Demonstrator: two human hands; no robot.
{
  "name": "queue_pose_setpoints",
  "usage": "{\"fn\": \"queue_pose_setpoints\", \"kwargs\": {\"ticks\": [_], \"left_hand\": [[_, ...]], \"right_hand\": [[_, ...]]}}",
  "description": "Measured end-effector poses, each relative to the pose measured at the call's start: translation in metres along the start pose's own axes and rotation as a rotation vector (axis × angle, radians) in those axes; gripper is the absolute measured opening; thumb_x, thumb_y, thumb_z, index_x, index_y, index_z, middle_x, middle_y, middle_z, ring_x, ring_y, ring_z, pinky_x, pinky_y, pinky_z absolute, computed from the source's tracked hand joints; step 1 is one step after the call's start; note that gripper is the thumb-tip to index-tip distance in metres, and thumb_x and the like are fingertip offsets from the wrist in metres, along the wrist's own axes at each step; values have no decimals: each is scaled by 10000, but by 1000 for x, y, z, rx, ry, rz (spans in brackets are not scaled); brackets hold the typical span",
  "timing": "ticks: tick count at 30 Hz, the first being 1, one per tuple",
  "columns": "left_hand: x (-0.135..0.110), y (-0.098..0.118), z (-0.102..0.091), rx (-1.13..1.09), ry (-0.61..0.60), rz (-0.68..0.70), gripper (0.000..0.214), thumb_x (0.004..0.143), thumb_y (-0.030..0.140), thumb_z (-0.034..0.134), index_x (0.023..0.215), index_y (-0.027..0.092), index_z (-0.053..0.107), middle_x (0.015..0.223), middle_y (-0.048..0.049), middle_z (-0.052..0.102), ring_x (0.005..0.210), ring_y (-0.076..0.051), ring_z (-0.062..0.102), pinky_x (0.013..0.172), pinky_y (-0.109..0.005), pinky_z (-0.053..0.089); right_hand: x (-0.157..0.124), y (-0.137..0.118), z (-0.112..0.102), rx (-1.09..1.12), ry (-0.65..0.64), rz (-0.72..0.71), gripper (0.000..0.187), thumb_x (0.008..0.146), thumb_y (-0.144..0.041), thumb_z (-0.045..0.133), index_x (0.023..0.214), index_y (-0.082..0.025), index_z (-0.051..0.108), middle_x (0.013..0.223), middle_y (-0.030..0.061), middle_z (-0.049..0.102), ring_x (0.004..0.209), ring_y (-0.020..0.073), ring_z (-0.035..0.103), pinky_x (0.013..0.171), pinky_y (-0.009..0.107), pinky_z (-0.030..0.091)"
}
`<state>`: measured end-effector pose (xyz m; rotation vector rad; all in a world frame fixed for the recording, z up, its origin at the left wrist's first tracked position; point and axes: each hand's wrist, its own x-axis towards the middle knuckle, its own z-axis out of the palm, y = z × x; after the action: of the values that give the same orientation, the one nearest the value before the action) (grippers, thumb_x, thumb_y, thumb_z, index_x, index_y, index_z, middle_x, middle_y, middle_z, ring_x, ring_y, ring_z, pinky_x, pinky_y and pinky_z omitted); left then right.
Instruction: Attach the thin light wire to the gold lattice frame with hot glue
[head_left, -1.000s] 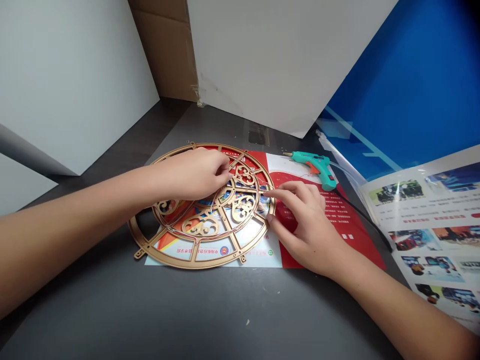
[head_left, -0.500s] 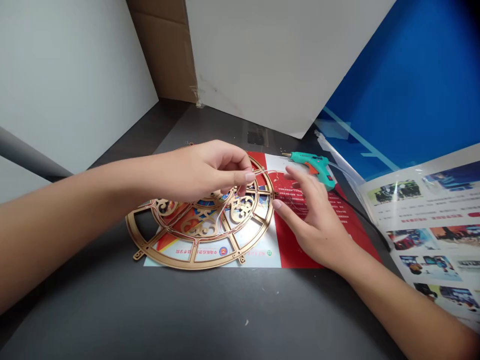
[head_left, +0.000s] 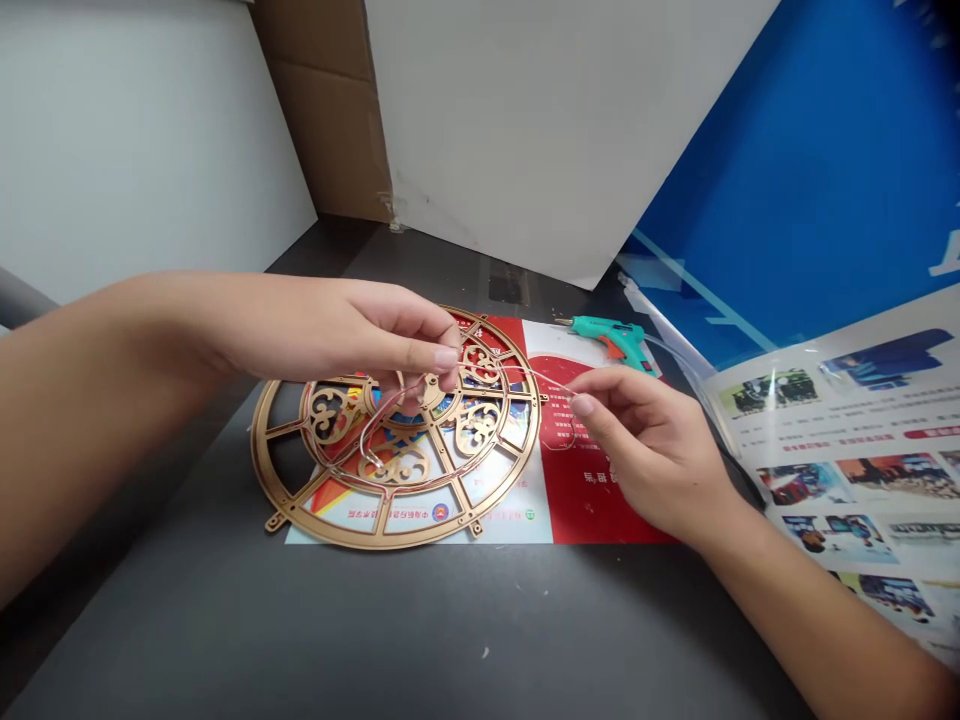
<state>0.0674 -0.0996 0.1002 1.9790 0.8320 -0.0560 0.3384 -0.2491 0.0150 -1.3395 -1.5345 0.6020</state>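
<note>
Dark grey bench (head_left: 390,630) carries a gold openwork wheel (head_left: 390,535), lying flat on a red-and-white leaflet (head_left: 574,500), with a teal glue gun (head_left: 607,335) just behind. Left hand (head_left: 352,335) closes its grip above the wheel's centre and seems to pinch a thin wire (head_left: 536,378); right hand (head_left: 649,455) pinches the other side. Pulling too strongly, I think, could snag or break the wire on the fretwork.

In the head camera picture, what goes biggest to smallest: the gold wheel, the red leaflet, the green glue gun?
1. Red leaflet, partly under the wheel
2. Gold wheel
3. Green glue gun
</note>
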Motion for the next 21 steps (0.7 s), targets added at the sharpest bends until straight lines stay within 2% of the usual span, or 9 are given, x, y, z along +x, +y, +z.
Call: {"fn": "queue_pose_setpoints", "kwargs": {"ticks": [5,10,14,18,21], "left_hand": [[-6,-3,-15,35,-59,-82,575,884,764,753,917,196,665,796,-22,695,781,-155,670,762,-279,558],[-9,-3,-20,124,-44,-132,706,834,892,710,869,196,598,784,-20,628,718,-118,562,715,-279,498],[-7,-4,-15,34,-44,-103,607,863,782,776,817,205,593,703,2,603,669,-116,568,675,-248,498],[0,-7,-13,40,-119,-88,331,778,556,847,856,246,760,811,-26,772,736,-180,719,664,-248,547],[7,-10,-13,38,-149,-92,283,699,491,855,916,311,856,910,-24,861,792,-218,803,710,-285,600]], "right_hand": [[1,1,-4,-121,-59,-92,158,1088,-317,732,989,-244,831,817,23,777,707,174,680,616,299,535],[2,2,-6,-199,-13,-192,194,1091,-278,714,963,-249,857,826,32,774,738,186,690,659,331,566],[3,6,-8,-229,54,-199,170,1057,-274,750,977,-275,901,856,46,790,781,213,722,699,371,604],[5,10,-11,-313,137,-177,176,1051,-298,754,933,-275,883,895,61,821,834,241,757,727,397,614],[6,14,-14,-369,154,-170,187,1050,-324,739,915,-266,855,876,59,815,809,243,749,728,410,589]]}}
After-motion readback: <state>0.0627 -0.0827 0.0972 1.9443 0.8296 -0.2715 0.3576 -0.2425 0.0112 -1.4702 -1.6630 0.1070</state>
